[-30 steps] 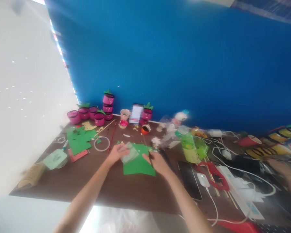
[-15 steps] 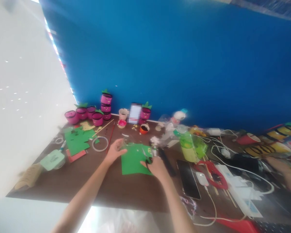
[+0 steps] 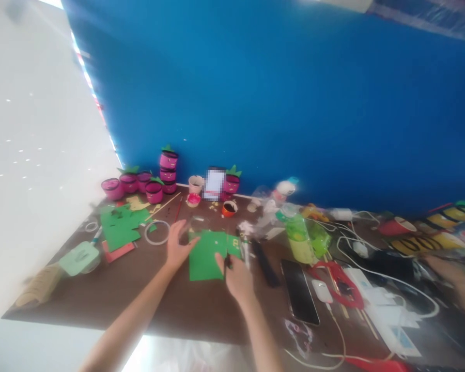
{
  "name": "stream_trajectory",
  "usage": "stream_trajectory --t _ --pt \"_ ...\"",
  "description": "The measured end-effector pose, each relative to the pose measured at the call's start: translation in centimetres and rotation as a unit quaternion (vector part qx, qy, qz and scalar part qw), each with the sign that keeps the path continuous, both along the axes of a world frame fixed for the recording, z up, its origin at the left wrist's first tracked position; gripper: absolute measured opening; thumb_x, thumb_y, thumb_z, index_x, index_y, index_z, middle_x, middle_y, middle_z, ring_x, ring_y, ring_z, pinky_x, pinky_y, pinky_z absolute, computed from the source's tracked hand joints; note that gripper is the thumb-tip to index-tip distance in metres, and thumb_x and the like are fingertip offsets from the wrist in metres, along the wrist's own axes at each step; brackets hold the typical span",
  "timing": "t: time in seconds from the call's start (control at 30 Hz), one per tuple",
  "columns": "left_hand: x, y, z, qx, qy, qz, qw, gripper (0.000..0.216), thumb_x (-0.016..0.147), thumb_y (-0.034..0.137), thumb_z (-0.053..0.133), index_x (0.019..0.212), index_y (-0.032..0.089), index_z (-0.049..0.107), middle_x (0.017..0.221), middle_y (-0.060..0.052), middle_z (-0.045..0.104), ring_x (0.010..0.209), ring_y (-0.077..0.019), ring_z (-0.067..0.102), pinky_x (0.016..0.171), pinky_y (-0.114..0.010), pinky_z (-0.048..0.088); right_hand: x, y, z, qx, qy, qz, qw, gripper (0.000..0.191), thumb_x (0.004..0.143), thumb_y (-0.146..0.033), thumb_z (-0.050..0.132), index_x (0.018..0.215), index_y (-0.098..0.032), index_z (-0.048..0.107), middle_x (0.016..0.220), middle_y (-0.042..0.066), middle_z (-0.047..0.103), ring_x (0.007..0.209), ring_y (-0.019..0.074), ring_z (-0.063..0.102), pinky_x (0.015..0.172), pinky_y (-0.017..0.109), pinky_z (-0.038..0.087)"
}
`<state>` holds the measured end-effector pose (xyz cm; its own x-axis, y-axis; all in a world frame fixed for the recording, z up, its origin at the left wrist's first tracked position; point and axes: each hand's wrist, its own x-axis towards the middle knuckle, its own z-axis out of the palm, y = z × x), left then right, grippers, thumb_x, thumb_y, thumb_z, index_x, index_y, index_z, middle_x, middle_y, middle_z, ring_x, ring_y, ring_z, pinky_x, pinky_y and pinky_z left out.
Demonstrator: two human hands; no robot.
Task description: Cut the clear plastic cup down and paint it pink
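A green sheet (image 3: pixel 205 261) lies on the brown table in front of me. My left hand (image 3: pixel 177 245) is beside its upper left corner, thumb and fingers apart, with nothing I can make out between them. Over the right part of the sheet, my right hand (image 3: pixel 238 276) is closed round the dark handles of a pair of scissors (image 3: pixel 228 260), whose blades point away from me. Small pale yellow bits (image 3: pixel 235 243) rest at the sheet's upper right. Whether the blades touch the sheet is too blurred to tell.
Purple cups (image 3: pixel 154 191) with green tops stand along the back left. More green sheets (image 3: pixel 120 227) and a tape roll (image 3: pixel 157 232) lie to the left. On the right are a phone (image 3: pixel 299 292), a green bottle (image 3: pixel 299 237), cables, a power strip (image 3: pixel 401 330) and another person's arm (image 3: pixel 455 279).
My right hand has moved left over the green sheet, and the scissors now point more straight away from me. My left hand has shifted slightly left. The view has shifted a little.
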<state>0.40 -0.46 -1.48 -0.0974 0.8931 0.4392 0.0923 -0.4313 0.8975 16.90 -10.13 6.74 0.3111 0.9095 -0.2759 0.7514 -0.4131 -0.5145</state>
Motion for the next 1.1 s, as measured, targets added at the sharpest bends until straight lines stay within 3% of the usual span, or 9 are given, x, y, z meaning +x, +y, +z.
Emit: stream_trajectory --t 0.17,0.33,0.47,0.77,1.1 --pt "-0.2 -0.3 -0.4 0.207 0.158 0.107 0.959 0.048 0.067 0.022 0.069 0.111 0.020 0.051 0.114 -0.011 0.049 0.109 -0.0240 0.050 0.091 -0.043 0.044 -3.2 0.3 -0.3 -0.022 0.059 0.049 0.997 0.059 0.081 -0.065 0.030 0.054 -0.018 0.053 0.056 0.005 0.058 0.056 0.0166 0.054 0.055 0.025 0.033" --pt "-0.1 -0.5 -0.3 0.287 0.211 0.132 0.925 0.047 0.071 0.017 0.066 0.114 0.021 0.048 0.115 -0.013 0.050 0.110 -0.0248 0.049 0.086 -0.043 0.046 -4.4 0.7 -1.0 -0.001 0.119 0.037 0.992 0.062 0.080 -0.066 0.031 0.048 -0.018 0.052 0.051 0.004 0.056 0.052 0.0147 0.051 0.054 0.024 0.032" --pt "-0.1 -0.4 -0.2 0.310 0.236 0.140 0.910 0.045 0.073 0.016 0.062 0.115 0.022 0.047 0.111 -0.012 0.055 0.110 -0.0256 0.049 0.088 -0.045 0.044 -4.6 0.7 -1.7 0.019 0.161 0.031 0.986 0.062 0.080 -0.066 0.032 0.045 -0.018 0.050 0.047 0.002 0.052 0.049 0.0135 0.050 0.055 0.024 0.033" --pt "-0.1 -0.8 -0.3 0.318 0.236 0.107 0.912 0.036 0.074 0.012 0.060 0.109 0.022 0.054 0.105 -0.010 0.060 0.108 -0.0230 0.048 0.088 -0.041 0.043 -4.7 1.0 -3.1 0.098 0.245 0.029 0.964 0.063 0.080 -0.067 0.029 0.046 -0.017 0.045 0.046 -0.001 0.044 0.048 0.0116 0.045 0.055 0.024 0.032" --pt "-0.5 -0.6 -0.7 0.315 0.233 0.081 0.917 0.037 0.076 0.013 0.058 0.112 0.021 0.053 0.107 -0.010 0.060 0.110 -0.0238 0.047 0.088 -0.042 0.043 -4.3 1.2 -3.7 0.093 0.226 0.046 0.969 0.064 0.080 -0.065 0.031 0.041 -0.017 0.044 0.042 -0.001 0.044 0.046 0.0118 0.046 0.055 0.024 0.034"
